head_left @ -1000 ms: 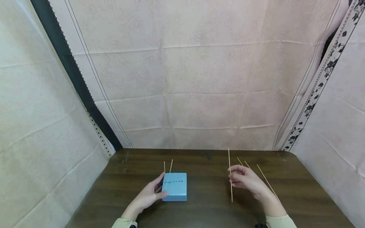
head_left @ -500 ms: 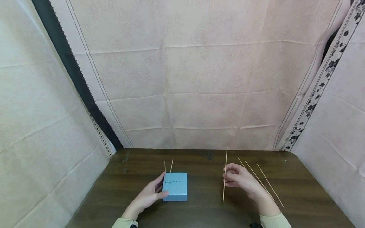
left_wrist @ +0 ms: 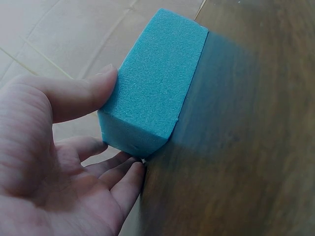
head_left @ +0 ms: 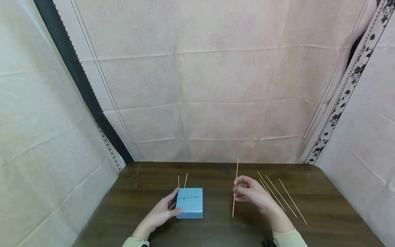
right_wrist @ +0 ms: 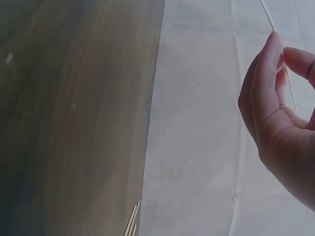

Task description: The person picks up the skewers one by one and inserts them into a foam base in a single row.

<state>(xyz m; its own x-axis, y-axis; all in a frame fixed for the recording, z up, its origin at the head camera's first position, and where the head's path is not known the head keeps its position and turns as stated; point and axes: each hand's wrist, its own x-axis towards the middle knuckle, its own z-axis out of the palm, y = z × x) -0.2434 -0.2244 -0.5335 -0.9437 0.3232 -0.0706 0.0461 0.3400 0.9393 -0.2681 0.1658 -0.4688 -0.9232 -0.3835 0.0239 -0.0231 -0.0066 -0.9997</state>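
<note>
My left hand (head_left: 161, 213) grips the left side of a light blue foam block (head_left: 192, 203), which has a row of dark marks on its top. In the left wrist view the thumb presses one face of the block (left_wrist: 152, 78) while the other fingers reach round below. Two thin wooden skewers (head_left: 186, 180) stick up from the block's far left part, one leaning slightly right. To the right of the block, my right hand (head_left: 254, 194) pinches another wooden skewer (head_left: 233, 207) between thumb and fingertips, held nearly upright. The right wrist view shows this skewer (right_wrist: 268, 17) passing through the pinch.
Several more skewers (head_left: 293, 202) lie slantwise on the dark wooden table (head_left: 213, 233), to the right of my right hand. Pale cloth (head_left: 216, 85) hangs behind the table's far edge and along both sides.
My right hand has moved left toward the block with its skewer, uncovering more of the skewers lying on the table. The left hand and the block have stayed in place.
</note>
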